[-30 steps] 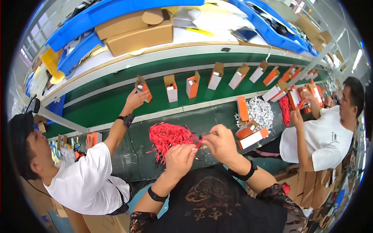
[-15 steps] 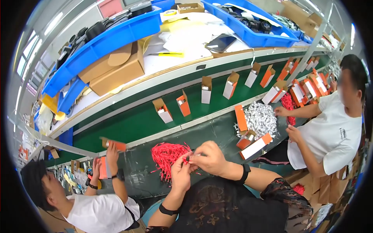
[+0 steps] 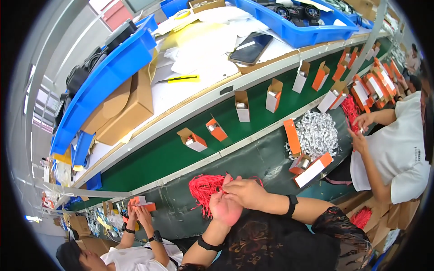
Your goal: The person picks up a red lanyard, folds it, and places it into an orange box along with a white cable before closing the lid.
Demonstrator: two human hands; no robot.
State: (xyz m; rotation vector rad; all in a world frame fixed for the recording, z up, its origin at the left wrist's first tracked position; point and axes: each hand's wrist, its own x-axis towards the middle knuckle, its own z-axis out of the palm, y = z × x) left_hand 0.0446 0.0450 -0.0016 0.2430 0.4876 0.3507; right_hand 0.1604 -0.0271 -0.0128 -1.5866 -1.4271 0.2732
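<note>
Open boxes [image 3: 242,114] on the far green belt [image 3: 156,166] hold white items; the far-right blue bin [image 3: 321,37] holds black parts. The left hand [image 3: 227,211], palm up, half open, meets the curled right hand [image 3: 248,194] (whether either grips anything, I cannot tell) beside red cords [image 3: 201,189] on the near dark table [image 3: 176,212].

A head-worn fisheye camera looks down and forward from close above the dark workbench [image 3: 174,210].
</note>
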